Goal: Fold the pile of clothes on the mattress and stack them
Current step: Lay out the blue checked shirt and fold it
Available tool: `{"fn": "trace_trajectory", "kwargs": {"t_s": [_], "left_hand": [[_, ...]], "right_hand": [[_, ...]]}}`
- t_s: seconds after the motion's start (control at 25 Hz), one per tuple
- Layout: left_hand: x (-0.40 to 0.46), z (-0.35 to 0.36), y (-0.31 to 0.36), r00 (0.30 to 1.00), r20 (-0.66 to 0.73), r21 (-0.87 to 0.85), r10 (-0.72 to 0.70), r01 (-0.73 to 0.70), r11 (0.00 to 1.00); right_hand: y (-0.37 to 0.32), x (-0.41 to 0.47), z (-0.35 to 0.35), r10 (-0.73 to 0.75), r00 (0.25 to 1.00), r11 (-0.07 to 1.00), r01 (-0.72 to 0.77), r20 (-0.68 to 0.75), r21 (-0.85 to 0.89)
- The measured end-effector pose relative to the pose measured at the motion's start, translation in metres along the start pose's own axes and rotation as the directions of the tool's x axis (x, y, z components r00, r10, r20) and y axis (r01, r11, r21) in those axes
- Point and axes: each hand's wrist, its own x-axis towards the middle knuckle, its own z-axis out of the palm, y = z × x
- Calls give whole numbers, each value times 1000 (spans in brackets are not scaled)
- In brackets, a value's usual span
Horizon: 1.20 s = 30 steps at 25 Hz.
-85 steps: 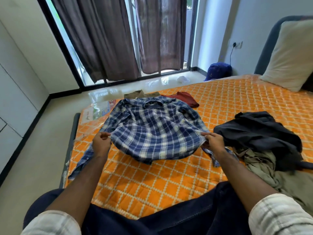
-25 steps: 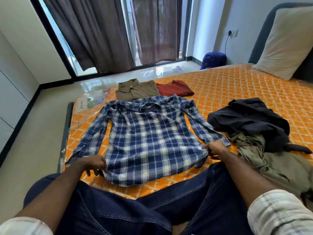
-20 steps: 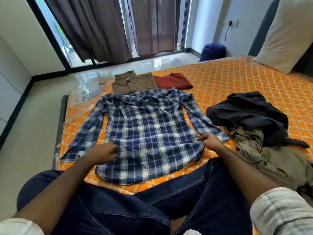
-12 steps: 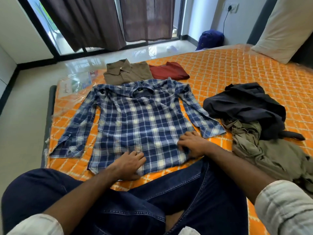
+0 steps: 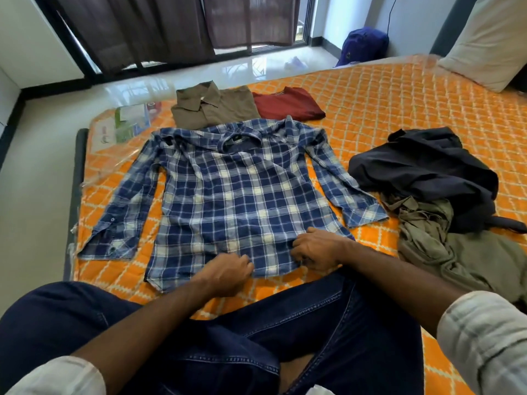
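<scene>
Fingers [image 5: 242, 262] of both hands curl onto the hem of the plaid shirt [image 5: 236, 195] spread flat on the mattress [image 5: 399, 109]; tugging unevenly could rumple it before folding.

There is one view only, from a camera on the person's head, looking forward and steeply down across their own lap onto the mattress [image 5: 399, 109]. It sits close: the jeans [image 5: 256, 337] and both forearms fill the bottom third, and the left hand [image 5: 228, 270] and right hand [image 5: 316, 249] lie just below the middle of the frame, on the near hem of the plaid shirt [image 5: 236, 195]. The lens is wide (the mattress edge and window frame bow outward), so it also takes in the floor [image 5: 37, 181] at left, the curtains [image 5: 148, 27] along the top and a pillow [image 5: 490, 38] at the upper right corner.
</scene>
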Motion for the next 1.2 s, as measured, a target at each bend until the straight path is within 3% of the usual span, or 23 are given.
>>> {"fn": "trace_trajectory", "kwargs": {"t_s": [0.08,0.16,0.24,0.28,0.32,0.36,0.4,0.44,0.48,0.52,0.56,0.6,0.64,0.68,0.72,0.8,1.0,1.12,1.2], "left_hand": [[4,-26,-28,994,105,-282,11,19,959],[2,-54,-64,982,188,-447,-25,108,888],[2,-71,-97,983,93,-409,-157,182,894],[2,-78,-109,971,-17,-392,-238,212,895],[4,-81,-118,929,-163,-379,-332,252,891],[6,-82,-125,844,-339,-349,-417,299,888],[7,-81,-129,728,-505,-288,-464,365,885],[8,-79,-130,623,-622,-229,-474,434,871],[8,-77,-128,558,-701,-184,-443,459,869],[8,-74,-122,557,-734,-157,-388,416,896],[6,-66,-113,621,-719,-136,-312,315,939],[3,-54,-102,744,-634,-113,-211,181,977],[-1,-40,-93,879,-466,-72,-99,74,995],[-6,-24,-83,966,-258,-34,-12,3,999],[-14,-10,-75,995,-87,-2,41,-42,999],[-27,11,-67,997,65,59,44,-48,997],[-33,21,-71,994,102,238,-34,9,971],[-32,21,-78,989,54,165,-134,123,979],[-28,21,-84,978,-76,-32,-192,190,981]], "right_hand": [[10,5,-15,124,987,938,-150,101,312],[31,7,-36,132,976,814,-207,175,543],[51,9,-58,208,969,694,-243,135,678],[60,12,-65,303,951,629,-249,62,736],[65,14,-71,443,895,571,-241,-48,785],[66,18,-72,601,778,532,-222,-180,817],[63,22,-69,721,616,540,-212,-318,815],[58,25,-62,761,467,600,-241,-451,763],[51,26,-55,726,395,682,-307,-563,664],[43,26,-47,643,409,766,-339,-648,546],[35,25,-41,525,516,850,-285,-677,442],[27,24,-35,399,679,902,-169,-617,398],[19,22,-30,275,834,913,-71,-477,402],[11,21,-21,156,936,922,-23,-317,386],[3,22,-11,75,977,943,-4,-199,331],[-4,26,7,27,995,986,-11,-92,164],[-13,38,10,243,959,970,-244,-148,12],[-14,44,13,371,912,926,-350,-177,138],[-8,43,7,432,889,837,-333,-151,434]]}}
